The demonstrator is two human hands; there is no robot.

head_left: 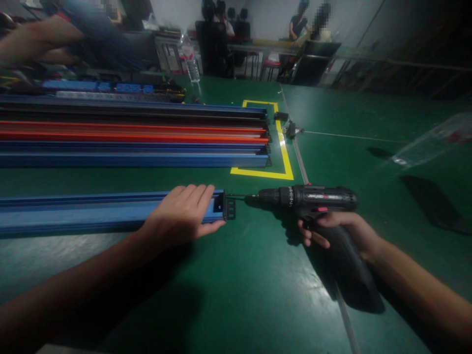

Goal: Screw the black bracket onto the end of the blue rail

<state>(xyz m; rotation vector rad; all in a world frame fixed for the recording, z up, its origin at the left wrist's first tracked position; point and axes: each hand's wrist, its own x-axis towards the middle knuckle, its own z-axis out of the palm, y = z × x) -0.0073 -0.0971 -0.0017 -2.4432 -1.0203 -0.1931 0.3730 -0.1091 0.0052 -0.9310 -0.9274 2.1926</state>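
Observation:
My left hand (186, 211) is closed over the right end of a long blue metal channel (110, 215) lying on the green table (236, 285). A black end cap with a slotted tab (230, 209) sits at that end of the channel. In my right hand (342, 228) is a black cordless drill (313, 197), gripped round its handle and pointing left. The drill's thin bit (236, 197) reaches the upper part of the end cap. Whether a screw sits at its tip is too small to tell.
Behind lie several blue, black and red channels (147, 132), their ends inside a yellow tape outline (261, 174). Small black parts (291, 130) rest beside the tape. A plastic bottle (190, 59) stands farther back, and a blurred clear bottle (435, 140) is at right. Another person's arm (40, 39) is at upper left.

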